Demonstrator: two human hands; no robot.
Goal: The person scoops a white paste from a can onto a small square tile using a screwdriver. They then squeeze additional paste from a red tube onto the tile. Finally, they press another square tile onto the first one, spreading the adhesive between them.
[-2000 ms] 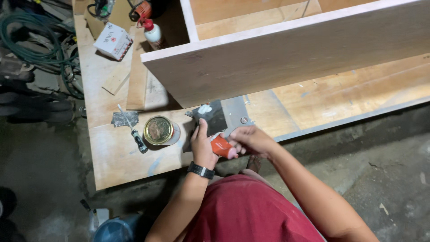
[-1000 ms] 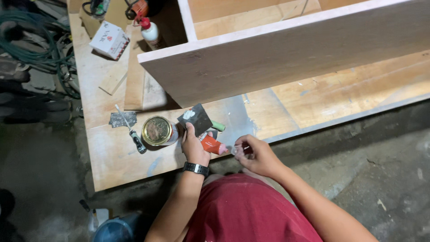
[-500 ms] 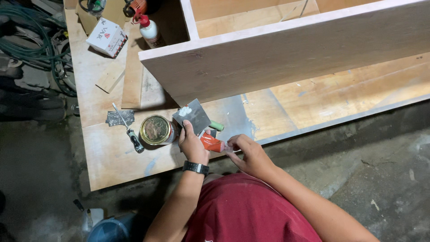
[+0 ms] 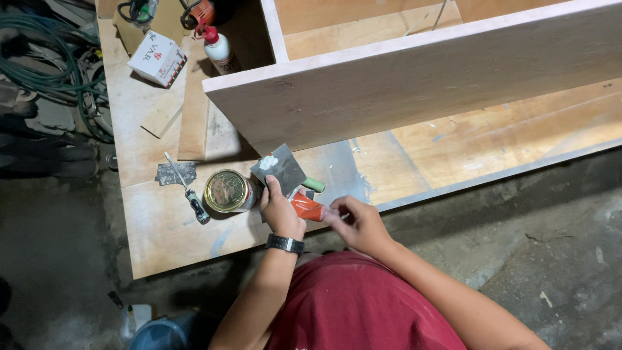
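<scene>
Left hand, watch on the wrist, is closed around a dark scraper blade and an orange tube; thumb on the blade. White dab of paste sits on the blade's far left corner, so some is out already; none looks spread on the wood panel just beyond, as far as I can see. Right hand pinches at the tube's near end, fingers curled; can't tell if a cap is between them. Green handle pokes out right of the blade.

Packages: round gold-lidded tin touching left of the hand; screwdriver further left; white box with red print far left on the bench; white bottle, red nozzle, right of it
</scene>
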